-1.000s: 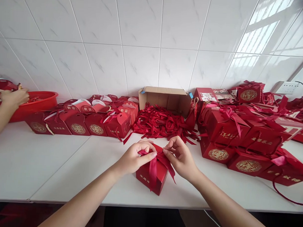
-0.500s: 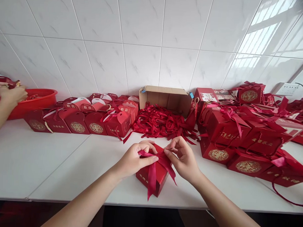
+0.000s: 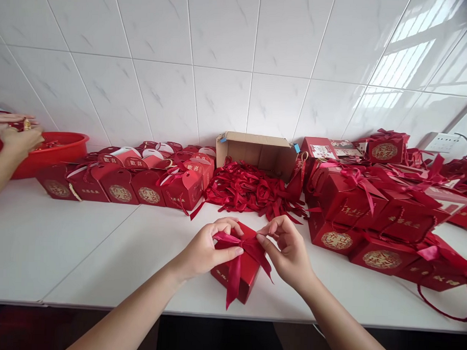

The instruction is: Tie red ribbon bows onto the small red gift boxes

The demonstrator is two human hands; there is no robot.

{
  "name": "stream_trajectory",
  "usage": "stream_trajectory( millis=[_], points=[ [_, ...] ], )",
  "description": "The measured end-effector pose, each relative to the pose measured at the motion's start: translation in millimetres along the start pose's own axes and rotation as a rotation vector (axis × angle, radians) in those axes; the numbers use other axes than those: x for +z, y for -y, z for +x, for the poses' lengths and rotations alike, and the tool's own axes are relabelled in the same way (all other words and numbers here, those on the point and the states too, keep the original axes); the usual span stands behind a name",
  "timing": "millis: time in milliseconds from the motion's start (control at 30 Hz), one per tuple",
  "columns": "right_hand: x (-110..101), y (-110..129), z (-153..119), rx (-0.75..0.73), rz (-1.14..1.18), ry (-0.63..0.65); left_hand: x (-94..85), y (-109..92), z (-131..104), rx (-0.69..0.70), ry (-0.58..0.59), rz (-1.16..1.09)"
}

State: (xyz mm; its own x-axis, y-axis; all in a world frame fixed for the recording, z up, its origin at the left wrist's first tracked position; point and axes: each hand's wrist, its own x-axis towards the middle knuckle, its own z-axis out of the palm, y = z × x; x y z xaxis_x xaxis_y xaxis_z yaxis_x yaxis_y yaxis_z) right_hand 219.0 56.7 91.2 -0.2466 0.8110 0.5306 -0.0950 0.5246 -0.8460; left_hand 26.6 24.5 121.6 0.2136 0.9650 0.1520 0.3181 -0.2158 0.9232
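Observation:
A small red gift box [image 3: 249, 270] stands near the front edge of the white table, with a dark pink ribbon bow [image 3: 234, 277] on its top. My left hand [image 3: 211, 248] pinches the bow's left loop between thumb and fingers. On the other side, my right hand [image 3: 286, 248] has thumb and index finger closed on the right loop. Two ribbon tails hang down over the box, one towards the front and one to the right.
Behind the box, red ribbons [image 3: 256, 188] spill from a cardboard carton [image 3: 257, 140]. Red boxes [image 3: 120, 186] line up at the left; more are stacked [image 3: 355, 199] at the right. At far left, another person's hands [image 3: 20, 137] are over a red basin [image 3: 66, 148].
My right hand has moved slightly right with the loop, while my left hand keeps its pinch. A second hand of the other person has come into view at far left.

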Motion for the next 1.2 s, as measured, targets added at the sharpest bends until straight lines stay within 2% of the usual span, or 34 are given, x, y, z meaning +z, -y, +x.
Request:
stream_trajectory(
  millis=[200,367,833,1100,1200],
  points=[
    [2.9,1.3,-2.9,-0.021,-0.015,0.048,4.4,-0.6,2.6,0.005,-0.060,-0.139],
    [1.0,2.5,-3.8,-0.030,-0.035,0.053,11.8,-0.3,6.9,-0.018,-0.112,-0.105],
    [-8.8,2.1,-1.8,0.070,0.057,-0.038,10.3,-1.3,3.4,0.011,-0.047,-0.032],
    [-11.5,4.1,-4.0,0.087,0.073,-0.005,7.3,-4.4,5.5,-0.002,-0.023,-0.010],
    [-12.6,5.3,-3.0,0.075,0.055,0.009,9.3,-6.6,6.6,0.007,-0.047,-0.009]
  ],
)
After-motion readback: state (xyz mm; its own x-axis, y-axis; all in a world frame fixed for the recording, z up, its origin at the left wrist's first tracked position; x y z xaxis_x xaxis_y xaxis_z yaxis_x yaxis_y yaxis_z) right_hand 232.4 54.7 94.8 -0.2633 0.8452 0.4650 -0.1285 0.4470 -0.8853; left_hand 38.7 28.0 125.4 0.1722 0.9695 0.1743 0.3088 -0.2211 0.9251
